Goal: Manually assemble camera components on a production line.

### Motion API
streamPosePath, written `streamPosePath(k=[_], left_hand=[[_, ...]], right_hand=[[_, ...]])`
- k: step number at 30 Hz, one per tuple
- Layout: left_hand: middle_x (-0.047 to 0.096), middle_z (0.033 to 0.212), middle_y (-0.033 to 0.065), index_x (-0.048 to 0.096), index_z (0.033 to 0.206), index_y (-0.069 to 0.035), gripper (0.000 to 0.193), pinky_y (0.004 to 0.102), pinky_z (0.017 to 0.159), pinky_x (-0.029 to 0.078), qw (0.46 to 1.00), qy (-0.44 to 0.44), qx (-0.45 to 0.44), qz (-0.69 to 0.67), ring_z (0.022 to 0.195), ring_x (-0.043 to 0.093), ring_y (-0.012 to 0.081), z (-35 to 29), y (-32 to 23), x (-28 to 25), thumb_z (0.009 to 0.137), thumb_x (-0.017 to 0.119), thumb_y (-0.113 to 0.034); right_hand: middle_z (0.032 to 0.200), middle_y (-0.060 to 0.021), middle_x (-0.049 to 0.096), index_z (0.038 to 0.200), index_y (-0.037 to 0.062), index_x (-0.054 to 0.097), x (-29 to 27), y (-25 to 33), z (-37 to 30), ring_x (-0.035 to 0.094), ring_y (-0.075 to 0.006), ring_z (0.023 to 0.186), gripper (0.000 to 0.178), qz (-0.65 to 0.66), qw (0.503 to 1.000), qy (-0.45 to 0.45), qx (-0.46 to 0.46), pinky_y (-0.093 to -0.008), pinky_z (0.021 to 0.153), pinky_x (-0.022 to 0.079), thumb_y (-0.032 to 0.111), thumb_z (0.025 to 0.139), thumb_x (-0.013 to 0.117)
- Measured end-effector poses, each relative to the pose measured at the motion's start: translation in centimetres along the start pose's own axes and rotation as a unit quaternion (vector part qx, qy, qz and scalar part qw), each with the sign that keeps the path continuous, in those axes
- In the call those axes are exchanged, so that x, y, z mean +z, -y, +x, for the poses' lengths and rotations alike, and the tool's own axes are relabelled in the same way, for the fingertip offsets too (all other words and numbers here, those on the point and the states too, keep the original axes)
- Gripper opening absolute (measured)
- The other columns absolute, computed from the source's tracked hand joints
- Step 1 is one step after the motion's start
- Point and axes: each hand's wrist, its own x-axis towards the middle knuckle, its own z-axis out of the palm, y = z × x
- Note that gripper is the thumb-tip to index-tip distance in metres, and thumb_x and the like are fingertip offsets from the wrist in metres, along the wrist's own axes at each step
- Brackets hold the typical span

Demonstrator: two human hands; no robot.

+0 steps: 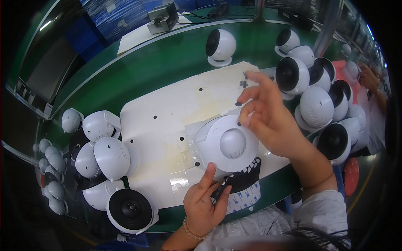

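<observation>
Fingers of the right hand (266, 117): fanned and bent, thumb and forefinger close together at the far right edge of the white unit (228, 142). Cannot tell whether clamped on the small dark dot (239, 123) by the thumb tip. Extends the uppermost finger of that hand toward the far right corner of the white board (144, 171), near a little pile of grey pads (243, 83).

Holds a dark strip (217, 192) between thumb and curled fingers of the left hand (204, 205), forefinger straight, its tip at the near left edge of the unit. Wears a beaded bracelet (194, 232) on the left wrist.

On the right half of the board, between both hands: the unit, with slots in its round middle. Just beside it on the near right, a black sheet (249, 178) with white ovals along one edge; nearer still, a white liner (243, 199) with blue print.

Left of the board: a cluster of white units (111, 157), the nearest one black-faced. Beyond the board, on the green table (176, 58), a lone unit (222, 45) upright on its foot. Farther, toward the left, a metal box (161, 23). To the right, a crowded group of units (316, 106), several black-faced; past these, another person's hand (369, 78), blurred
</observation>
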Motion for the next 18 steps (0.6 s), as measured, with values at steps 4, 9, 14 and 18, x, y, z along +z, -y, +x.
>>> streamPosePath(k=[4, 9, 14, 18], left_hand=[[0.050, 0.124, 0.0157, 0.060, 0.077, 0.010, 0.016, 0.0270, 0.056, 0.045, 1.000, 0.004, 0.004, 0.001, 0.059, 0.056, 0.0220, 0.1, -0.1, 0.1, 0.067, 0.067, 0.000], [0.049, 0.124, 0.0159, 0.060, 0.077, 0.009, 0.016, 0.0274, 0.057, 0.045, 1.000, 0.011, -0.004, 0.011, 0.059, 0.056, 0.0224, 0.1, -0.2, 0.0, 0.067, 0.067, -0.001], [0.049, 0.125, 0.0154, 0.061, 0.080, 0.008, 0.017, 0.0287, 0.058, 0.046, 0.999, 0.010, -0.027, 0.014, 0.061, 0.057, 0.0237, -0.4, 0.5, -0.4, 0.068, 0.067, -0.003], [0.059, 0.107, 0.0204, 0.059, 0.092, 0.010, 0.021, 0.0236, 0.062, 0.045, 1.000, 0.016, 0.002, 0.010, 0.064, 0.059, 0.0163, -0.1, 0.0, -0.1, 0.075, 0.064, -0.002]], right_hand=[[0.103, -0.0133, 0.048, 0.131, 0.0067, 0.028, 0.4, 0.3, -0.6, 0.055, -0.0160, 0.079, 0.058, -0.094, 0.994, -0.036, -0.051, -0.0249, 0.071, 0.045, -0.009, 0.077, 0.045], [0.110, -0.0147, 0.053, 0.127, 0.0064, 0.036, 0.6, 1.0, -1.4, 0.058, -0.0220, 0.089, 0.052, -0.278, 0.951, -0.037, -0.132, -0.0277, 0.074, 0.046, -0.004, 0.078, 0.052], [0.123, -0.0158, 0.045, 0.128, 0.0077, 0.033, -0.1, -2.5, 3.1, 0.051, -0.0290, 0.105, 0.058, -0.218, 0.943, -0.181, -0.176, -0.0371, 0.085, 0.042, 0.014, 0.078, 0.061], [0.136, -0.0225, 0.017, 0.133, 0.0045, 0.018, -4.8, -8.5, 12.7, 0.028, -0.0361, 0.123, 0.098, -0.173, 0.915, -0.364, -0.021, -0.0419, 0.098, 0.032, 0.038, 0.062, 0.077]])
